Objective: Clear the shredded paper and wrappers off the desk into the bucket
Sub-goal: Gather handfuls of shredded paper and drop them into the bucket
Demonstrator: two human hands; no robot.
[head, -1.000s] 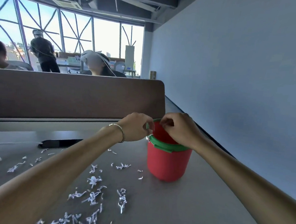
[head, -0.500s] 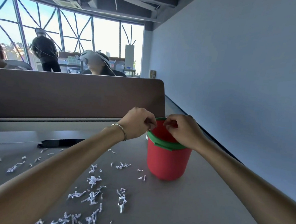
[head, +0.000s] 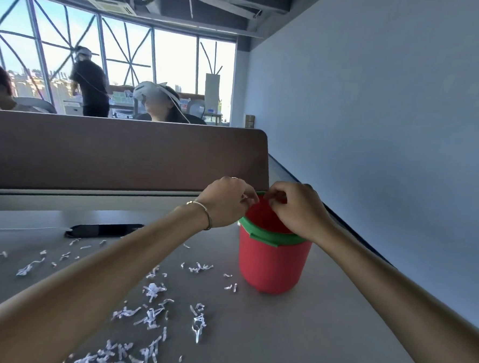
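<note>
Both hands hover over the mouth of the red bucket point(head: 272, 264), which stands upright on the grey desk point(head: 293, 339) near the desk's right edge, just in front of the end of the brown divider panel point(head: 122, 151). The left hand point(head: 226, 201) is above the bucket's left rim, its fingers curled inward with the tips bunched together; whether they pinch any paper cannot be told, since the fingertips are blurred. The right hand point(head: 295, 207) is above the back and right of the rim, its fingers likewise curled down toward the opening, and what they hold, if anything, is hidden. The two sets of fingertips nearly meet over the bucket. A thin bracelet point(head: 205, 214) circles the left wrist. The bucket carries a green band point(head: 268, 236) around its top. Shredded paper point(head: 151, 313) lies scattered on the desk to the left of the bucket and nearer the camera, with a few scraps just beside the bucket's base. A dark flat device point(head: 103, 229) lies well left of the bucket, against the foot of the divider. Beyond the divider, people sit and stand before large windows point(head: 123, 48).
</note>
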